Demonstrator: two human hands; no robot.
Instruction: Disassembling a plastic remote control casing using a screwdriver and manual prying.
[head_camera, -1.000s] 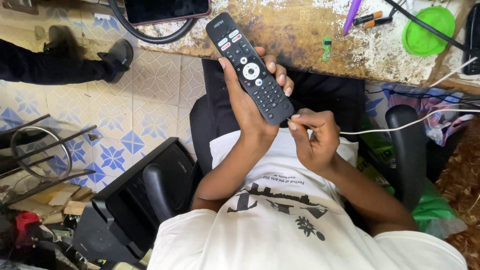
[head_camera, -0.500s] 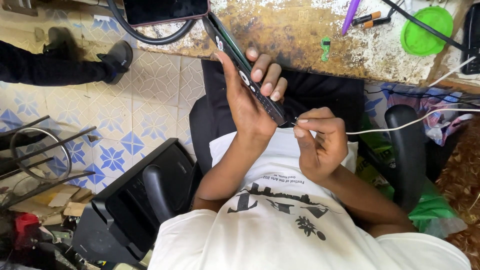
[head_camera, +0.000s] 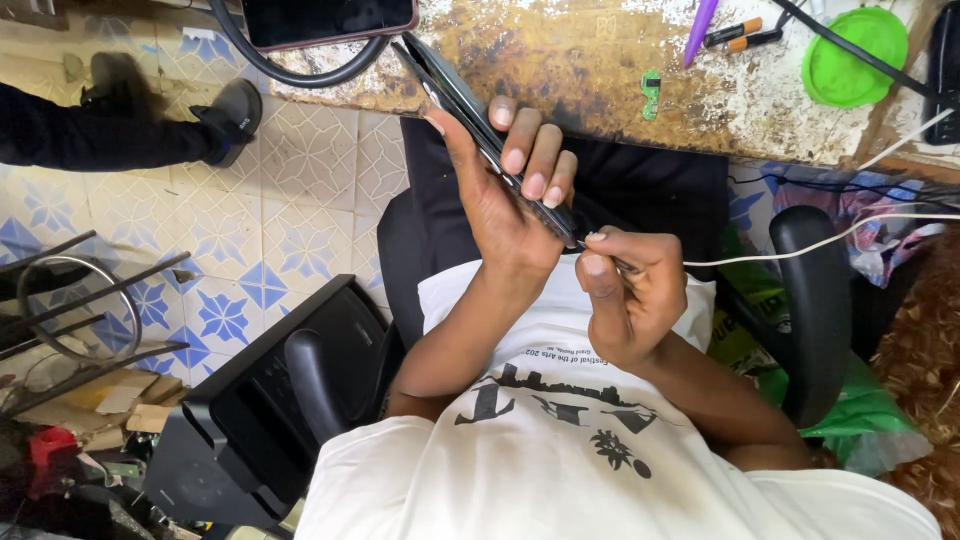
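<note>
**Q:** Fingers first, left side of view to right. State?

**A:** Fingers (head_camera: 527, 160) of my left hand (head_camera: 505, 205) are wrapped over the black remote control (head_camera: 480, 130), thumb on one face, fingertips curled over the opposite edge. Clamped on it. Remote is turned edge-on to the camera, tilted, upper end over the worn tabletop (head_camera: 600, 75), lower end down toward my chest.

**Q:** Right hand?

**A:** My right hand (head_camera: 630, 295) sits just beside the remote's lower end. Thumb and forefinger are pinched together at that end, on something thin; too small to identify. White cable (head_camera: 800, 248) runs off to the right from that hand.

**Q:** Position of the remote relative to body?

**A:** Held in the air above my lap, between table edge and my white printed shirt (head_camera: 560, 450).

**Q:** Surroundings, same order?

**A:** Far left, another person's dark shoe (head_camera: 228, 112) on the patterned tile floor (head_camera: 290, 220). Black chair armrest (head_camera: 310, 385) at lower left. On the table: a phone (head_camera: 330, 18) lying inside a black cable loop, a small green piece (head_camera: 651, 92), a purple pen (head_camera: 700, 25), a green lid (head_camera: 852, 55). Second armrest (head_camera: 815, 300) at right.
</note>
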